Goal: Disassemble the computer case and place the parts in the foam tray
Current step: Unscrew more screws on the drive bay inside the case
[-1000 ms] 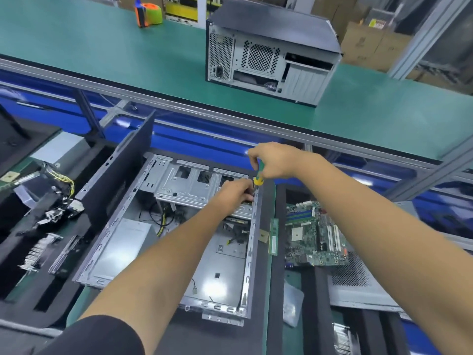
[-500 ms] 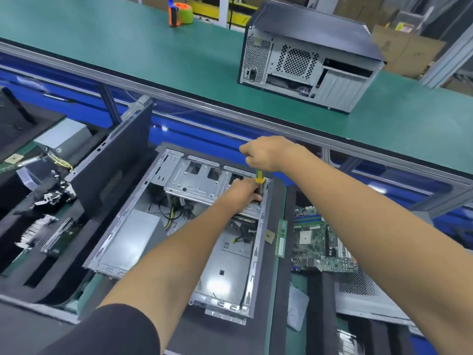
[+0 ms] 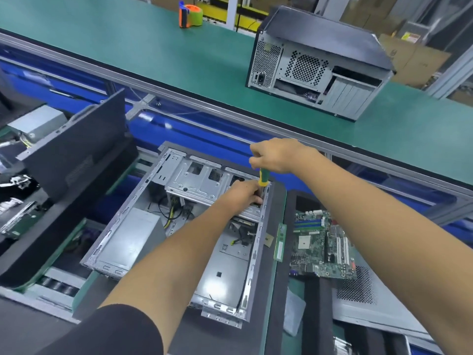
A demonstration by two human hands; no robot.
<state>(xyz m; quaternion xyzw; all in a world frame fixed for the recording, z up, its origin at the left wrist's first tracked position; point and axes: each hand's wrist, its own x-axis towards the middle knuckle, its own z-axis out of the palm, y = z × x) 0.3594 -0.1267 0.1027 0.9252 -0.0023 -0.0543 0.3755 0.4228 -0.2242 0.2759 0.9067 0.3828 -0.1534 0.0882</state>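
An open grey computer case (image 3: 133,242) lies on its side in front of me, its metal drive cage (image 3: 197,183) at the far end. My right hand (image 3: 275,156) grips a green-and-yellow screwdriver (image 3: 262,177) held upright over the cage's right corner. My left hand (image 3: 243,193) rests on the cage just beside the screwdriver's shaft, fingers curled near the tip. A motherboard (image 3: 323,247) and a memory stick (image 3: 280,242) lie in the black foam tray (image 3: 314,303) on the right.
A black side panel (image 3: 74,152) leans upright left of the case. A perforated metal panel (image 3: 358,298) lies under the motherboard. On the green belt (image 3: 153,47) behind stand a second closed computer case (image 3: 320,65) and a tape dispenser (image 3: 190,15). Loose parts lie at the far left.
The view has shifted so the case sits more to the right. Both hands stay at the cage's right corner, the right hand still on the screwdriver.
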